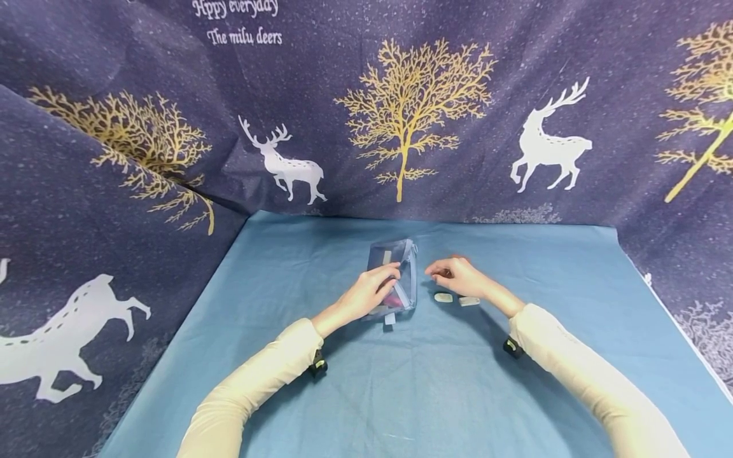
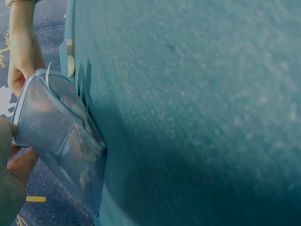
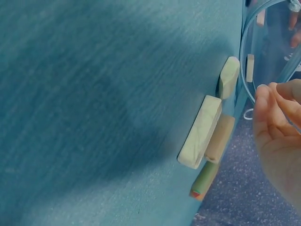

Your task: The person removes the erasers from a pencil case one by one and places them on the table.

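My left hand (image 1: 375,292) holds a blue see-through mesh zip pouch (image 1: 408,280) by its edge, thumb and fingers on either side of the rim. Its zipper is undone. Several pale block-shaped pieces and a reddish one show through the mesh. Just right of the pouch mouth is my right hand (image 1: 455,277), its fingers loosely bent with nothing visible between them. Beside that hand lie a rounded whitish eraser (image 3: 229,77), a longer whitish block eraser (image 3: 201,132), a tan block (image 3: 219,139) and a green piece with a reddish end (image 3: 205,181).
A blue cloth (image 1: 366,394) covers the table. Behind it hangs a dark curtain (image 1: 446,159) with white deer and gold trees. A small white tag (image 1: 390,319) sticks out from the pouch's near side.
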Tool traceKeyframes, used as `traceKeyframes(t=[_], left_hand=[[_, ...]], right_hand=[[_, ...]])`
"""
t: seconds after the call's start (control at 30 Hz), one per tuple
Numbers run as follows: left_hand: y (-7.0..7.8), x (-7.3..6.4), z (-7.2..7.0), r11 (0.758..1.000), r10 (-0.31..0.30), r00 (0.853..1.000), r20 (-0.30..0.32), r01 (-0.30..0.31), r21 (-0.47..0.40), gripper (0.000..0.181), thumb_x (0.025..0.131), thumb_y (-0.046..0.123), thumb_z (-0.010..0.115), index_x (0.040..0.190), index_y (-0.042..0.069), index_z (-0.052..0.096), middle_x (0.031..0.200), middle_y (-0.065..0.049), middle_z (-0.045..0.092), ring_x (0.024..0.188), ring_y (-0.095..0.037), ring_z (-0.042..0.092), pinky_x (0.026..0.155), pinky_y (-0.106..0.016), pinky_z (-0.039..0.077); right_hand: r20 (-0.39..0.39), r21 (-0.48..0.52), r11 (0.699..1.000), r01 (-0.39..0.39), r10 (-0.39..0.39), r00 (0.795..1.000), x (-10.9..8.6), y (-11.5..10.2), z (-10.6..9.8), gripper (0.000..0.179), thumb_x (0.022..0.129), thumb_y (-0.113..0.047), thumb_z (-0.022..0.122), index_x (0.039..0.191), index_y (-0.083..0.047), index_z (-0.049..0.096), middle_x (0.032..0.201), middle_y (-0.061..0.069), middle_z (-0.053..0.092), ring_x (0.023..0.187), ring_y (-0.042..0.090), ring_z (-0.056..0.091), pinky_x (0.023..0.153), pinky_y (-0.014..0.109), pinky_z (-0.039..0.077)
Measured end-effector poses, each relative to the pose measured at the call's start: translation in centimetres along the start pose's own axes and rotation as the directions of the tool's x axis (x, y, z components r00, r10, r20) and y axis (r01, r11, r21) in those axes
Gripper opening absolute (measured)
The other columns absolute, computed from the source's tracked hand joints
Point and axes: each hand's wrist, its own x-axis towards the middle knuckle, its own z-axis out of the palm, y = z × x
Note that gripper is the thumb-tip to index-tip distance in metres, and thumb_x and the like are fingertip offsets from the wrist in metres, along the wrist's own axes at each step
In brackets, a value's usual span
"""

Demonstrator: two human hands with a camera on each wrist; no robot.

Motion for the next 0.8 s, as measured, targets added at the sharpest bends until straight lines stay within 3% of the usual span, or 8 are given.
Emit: traceKeyframes(t=[0.3, 0.43, 0.6, 0.8], left_hand=[[-0.1, 0.0, 0.1, 1.0, 0.002, 1.0, -0.001, -0.002, 0.004, 0.018, 0.095, 0.015, 0.048, 0.108, 0.009, 0.058, 0.132, -0.01, 0.053, 0.093, -0.013, 0.062, 0.073, -0.025, 0.051], [-0.1, 0.0, 0.0, 1.0, 0.013, 1.0, -0.005, -0.013, 0.006, 0.018, 0.095, 0.016, 0.048, 0.107, 0.008, 0.058, 0.132, -0.012, 0.053, 0.102, -0.017, 0.061, 0.077, -0.028, 0.051], [0.0, 0.0, 0.1, 1.0, 0.021, 1.0, -0.007, -0.021, 0.023, 0.016, 0.095, 0.016, 0.048, 0.107, 0.011, 0.057, 0.131, -0.012, 0.053, 0.111, -0.019, 0.058, 0.082, -0.028, 0.051], [0.2, 0.0, 0.1, 1.0, 0.01, 1.0, -0.003, -0.01, 0.016, 0.016, 0.095, 0.016, 0.047, 0.107, 0.014, 0.057, 0.131, -0.012, 0.053, 0.108, -0.018, 0.059, 0.079, -0.027, 0.051]], right_hand=[[0.037, 0.053, 0.998, -0.019, 0.017, 0.999, 0.5, -0.3, 0.3, 0.024, 0.091, -0.011, 0.053, 0.112, -0.003, 0.063, 0.102, 0.013, 0.068, 0.082, 0.013, 0.064, 0.071, 0.027, 0.052], [0.052, 0.045, 0.999, -0.029, 0.027, 0.998, 0.7, -0.5, 0.5, 0.025, 0.091, -0.012, 0.053, 0.112, -0.004, 0.063, 0.103, 0.012, 0.068, 0.086, 0.014, 0.064, 0.076, 0.029, 0.053], [0.068, 0.042, 0.999, -0.024, 0.021, 0.997, 0.9, -0.9, 0.8, 0.026, 0.091, -0.012, 0.052, 0.113, -0.003, 0.062, 0.102, 0.012, 0.066, 0.083, 0.013, 0.062, 0.072, 0.028, 0.051], [0.078, 0.027, 1.0, -0.008, 0.006, 0.997, 1.5, -0.9, 1.4, 0.027, 0.092, -0.014, 0.053, 0.116, -0.005, 0.061, 0.103, 0.011, 0.064, 0.082, 0.01, 0.06, 0.07, 0.024, 0.05]])
